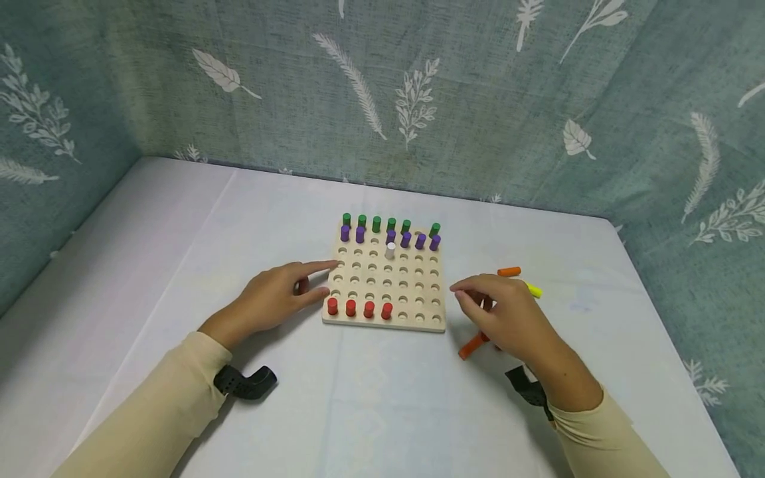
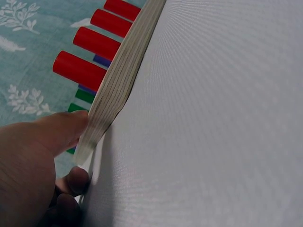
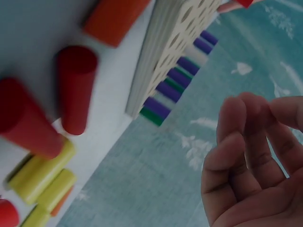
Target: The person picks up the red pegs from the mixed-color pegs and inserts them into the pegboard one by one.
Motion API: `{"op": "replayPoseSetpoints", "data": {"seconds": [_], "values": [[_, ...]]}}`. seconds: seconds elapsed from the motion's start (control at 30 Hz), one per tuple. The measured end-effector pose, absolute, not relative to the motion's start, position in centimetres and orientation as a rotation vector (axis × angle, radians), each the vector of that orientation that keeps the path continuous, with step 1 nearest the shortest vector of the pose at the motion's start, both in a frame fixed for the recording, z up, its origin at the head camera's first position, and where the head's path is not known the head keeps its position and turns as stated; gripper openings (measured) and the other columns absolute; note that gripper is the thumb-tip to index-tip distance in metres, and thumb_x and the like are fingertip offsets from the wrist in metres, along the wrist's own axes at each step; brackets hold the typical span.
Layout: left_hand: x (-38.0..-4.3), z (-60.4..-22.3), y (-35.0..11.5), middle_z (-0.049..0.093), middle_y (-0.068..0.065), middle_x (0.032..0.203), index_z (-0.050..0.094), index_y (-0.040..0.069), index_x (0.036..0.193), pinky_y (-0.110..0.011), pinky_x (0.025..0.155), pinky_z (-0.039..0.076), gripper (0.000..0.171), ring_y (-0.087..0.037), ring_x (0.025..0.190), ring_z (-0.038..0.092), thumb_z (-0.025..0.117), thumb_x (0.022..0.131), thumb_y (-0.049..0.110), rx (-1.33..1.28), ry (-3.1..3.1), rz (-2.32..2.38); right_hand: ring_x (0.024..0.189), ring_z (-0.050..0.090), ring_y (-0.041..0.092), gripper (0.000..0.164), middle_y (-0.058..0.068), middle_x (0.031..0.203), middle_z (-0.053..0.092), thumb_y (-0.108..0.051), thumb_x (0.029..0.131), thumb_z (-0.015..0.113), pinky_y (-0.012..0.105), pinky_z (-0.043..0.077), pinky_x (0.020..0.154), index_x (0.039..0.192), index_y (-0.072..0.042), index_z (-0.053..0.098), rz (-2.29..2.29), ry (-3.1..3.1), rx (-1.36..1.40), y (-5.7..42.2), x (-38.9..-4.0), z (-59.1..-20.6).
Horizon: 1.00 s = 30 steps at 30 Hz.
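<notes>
A wooden pegboard (image 1: 382, 324) lies flat on the table. Red pegs (image 1: 368, 309) stand in its nearest row; purple pegs (image 1: 406, 239) and green pegs (image 1: 376, 224) fill most of the two farthest rows. One white peg (image 1: 390, 251) stands just in front of the purple ones. My left hand (image 1: 271, 295) touches the board's left edge with extended index finger and thumb. Right of the board, my right hand (image 1: 508, 312) hovers with loosely bent fingers; the right wrist view shows nothing in them. Beneath it lies an orange-red peg (image 1: 472, 346), partly covered.
Beyond the right hand lie an orange peg (image 1: 509, 271) and a yellow peg (image 1: 534, 290). The right wrist view also shows loose red pegs (image 3: 77, 90) and several yellow pegs (image 3: 40, 175). A patterned green cloth (image 1: 382, 99) rises behind the white table (image 1: 358, 411).
</notes>
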<state>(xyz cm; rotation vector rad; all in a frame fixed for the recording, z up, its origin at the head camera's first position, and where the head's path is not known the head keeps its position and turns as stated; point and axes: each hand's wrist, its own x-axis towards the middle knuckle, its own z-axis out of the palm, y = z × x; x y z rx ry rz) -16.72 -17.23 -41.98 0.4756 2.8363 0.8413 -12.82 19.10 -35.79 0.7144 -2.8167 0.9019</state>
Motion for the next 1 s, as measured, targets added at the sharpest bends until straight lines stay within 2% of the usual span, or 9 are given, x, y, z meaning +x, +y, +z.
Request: {"op": "replayPoseSetpoints", "data": {"seconds": [0.07,0.13,0.23,0.33,0.53,0.8,1.0], "values": [[-16.8,-42.0,-17.1,0.055,0.002,0.077,0.051,0.037,0.146,-0.03,0.056,0.034,0.054,-0.014,0.062,0.042,0.069,0.095,0.037,0.475,2.83,0.839,0.052,0.051,0.005,0.014,-0.001,0.079,0.065,-0.009,0.095,0.068,0.024,0.045,0.046,0.107,-0.01,0.076,0.951,-2.857,0.643,19.7,-12.7,-35.9],[-16.7,-42.0,-17.0,0.055,0.002,0.077,0.051,0.038,0.146,-0.03,0.057,0.035,0.054,-0.014,0.063,0.042,0.069,0.095,0.037,0.472,2.83,0.839,0.049,0.051,0.006,0.014,0.001,0.074,0.065,-0.009,0.095,0.067,0.025,0.045,0.045,0.107,-0.008,0.075,0.976,-2.875,0.611,20.2,-12.8,-36.1],[-16.6,-42.2,-17.3,0.055,0.002,0.077,0.051,0.038,0.146,-0.03,0.056,0.034,0.054,-0.014,0.063,0.042,0.069,0.095,0.038,0.456,2.832,0.833,0.057,0.055,0.007,0.013,0.0,0.071,0.067,-0.01,0.095,0.068,0.024,0.046,0.054,0.105,-0.008,0.076,0.938,-2.891,0.605,20.6,-13.1,-36.6],[-16.3,-42.4,-17.6,0.055,0.002,0.077,0.051,0.038,0.146,-0.03,0.055,0.034,0.055,-0.014,0.063,0.042,0.069,0.095,0.037,0.439,2.827,0.826,0.068,0.056,0.008,0.013,-0.003,0.075,0.069,-0.014,0.096,0.067,0.024,0.046,0.061,0.104,-0.009,0.077,0.876,-2.952,0.607,20.8,-13.4,-37.1],[-16.3,-42.3,-17.7,0.055,0.002,0.076,0.052,0.038,0.145,-0.03,0.055,0.034,0.053,-0.014,0.062,0.042,0.069,0.095,0.037,0.469,2.839,0.837,0.069,0.057,0.01,0.013,-0.003,0.081,0.07,-0.016,0.097,0.066,0.025,0.048,0.064,0.104,-0.01,0.075,0.862,-3.097,0.582,21.8,-13.8,-37.4],[-16.6,-42.5,-17.1,0.054,0.002,0.076,0.051,0.037,0.146,-0.029,0.055,0.034,0.054,-0.014,0.062,0.042,0.068,0.095,0.037,0.483,2.829,0.821,0.068,0.055,0.016,0.016,0.003,0.085,0.069,-0.018,0.097,0.066,0.028,0.047,0.056,0.107,-0.008,0.074,0.893,-3.186,0.444,24.1,-14.4,-37.3],[-16.8,-42.2,-16.9,0.054,0.002,0.075,0.052,0.036,0.146,-0.03,0.055,0.034,0.053,-0.014,0.062,0.042,0.069,0.095,0.036,0.506,2.858,0.819,0.067,0.055,0.017,0.015,0.005,0.085,0.068,-0.019,0.095,0.068,0.031,0.048,0.056,0.106,-0.01,0.073,0.86,-3.218,0.414,24.6,-14.8,-37.1]]}}
